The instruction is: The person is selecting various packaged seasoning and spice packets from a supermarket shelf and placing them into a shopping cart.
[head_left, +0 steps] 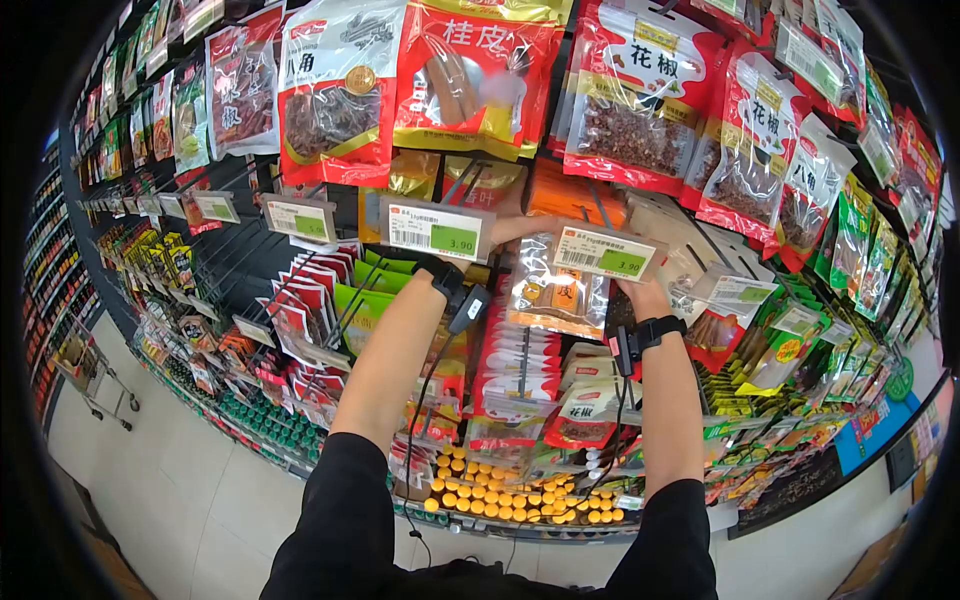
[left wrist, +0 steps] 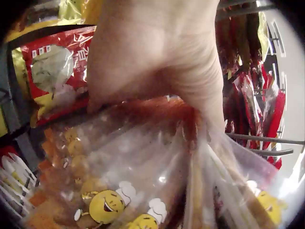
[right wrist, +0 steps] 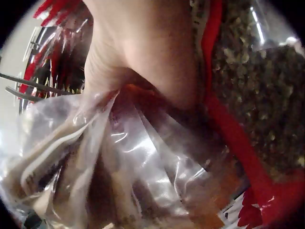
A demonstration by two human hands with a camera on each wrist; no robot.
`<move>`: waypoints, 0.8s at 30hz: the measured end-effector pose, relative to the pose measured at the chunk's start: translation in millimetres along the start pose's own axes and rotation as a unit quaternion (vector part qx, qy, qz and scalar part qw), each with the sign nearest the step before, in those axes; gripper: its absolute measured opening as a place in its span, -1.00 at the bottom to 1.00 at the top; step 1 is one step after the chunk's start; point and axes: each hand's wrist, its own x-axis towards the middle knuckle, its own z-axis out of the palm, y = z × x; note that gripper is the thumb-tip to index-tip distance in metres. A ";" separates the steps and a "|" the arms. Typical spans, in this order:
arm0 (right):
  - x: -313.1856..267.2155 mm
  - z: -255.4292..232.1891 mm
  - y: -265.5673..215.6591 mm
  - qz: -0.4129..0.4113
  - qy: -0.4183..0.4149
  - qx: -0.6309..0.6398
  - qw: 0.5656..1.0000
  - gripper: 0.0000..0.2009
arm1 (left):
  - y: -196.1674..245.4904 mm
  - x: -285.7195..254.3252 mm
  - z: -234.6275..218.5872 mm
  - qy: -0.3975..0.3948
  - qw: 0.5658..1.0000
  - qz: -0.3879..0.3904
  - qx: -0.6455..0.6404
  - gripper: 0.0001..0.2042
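A bunch of clear plastic spice packets (head_left: 540, 300) with orange labels hangs on the rack, partly behind a price tag. My left hand (head_left: 515, 229) grips the bunch from its left side, and in the left wrist view the packets (left wrist: 138, 162) show yellow smiling faces in chef hats. From the other side my right hand (head_left: 634, 288) holds the same bunch, mostly hidden behind the tag (head_left: 603, 252). In the right wrist view the clear film (right wrist: 138, 152) gathers in folds under that hand. The fingertips of both hands are hidden by the plastic.
Large red spice bags (head_left: 640, 95) hang just above the hands. Another price tag (head_left: 437, 229) juts out by the left wrist. Metal hooks (left wrist: 262, 139) stick out beside the bunch. Below are rows of yellow-capped bottles (head_left: 500, 497). A shopping cart (head_left: 95, 375) stands at the far left.
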 end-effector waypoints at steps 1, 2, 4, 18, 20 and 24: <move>1.1 0.4 -0.3 -0.002 0.001 0.000 1.000 -0.73 | -1.0 2.9 -0.7 -0.005 1.000 -0.001 -0.013 0.04; 1.1 0.7 -0.8 -0.001 0.002 0.000 1.000 -0.73 | -2.3 5.1 -1.3 -0.010 1.000 -0.003 -0.027 0.02; 3.6 1.6 -2.3 -0.002 0.003 -0.001 1.000 -0.73 | -6.4 7.5 0.0 -0.012 0.998 -0.011 -0.067 -0.11; 14.4 3.9 -5.5 -0.009 0.008 0.000 1.000 -0.73 | -19.6 28.3 -18.4 -0.030 0.994 -0.101 -0.016 -0.29; 14.4 4.5 -5.2 -0.008 0.009 0.002 1.000 -0.73 | -21.1 32.3 -16.1 -0.019 0.996 -0.086 -0.027 -0.29; 15.3 5.9 -4.2 -0.010 0.010 0.004 1.000 -0.73 | 13.9 9.9 -5.1 0.013 0.988 -0.140 -0.070 -0.31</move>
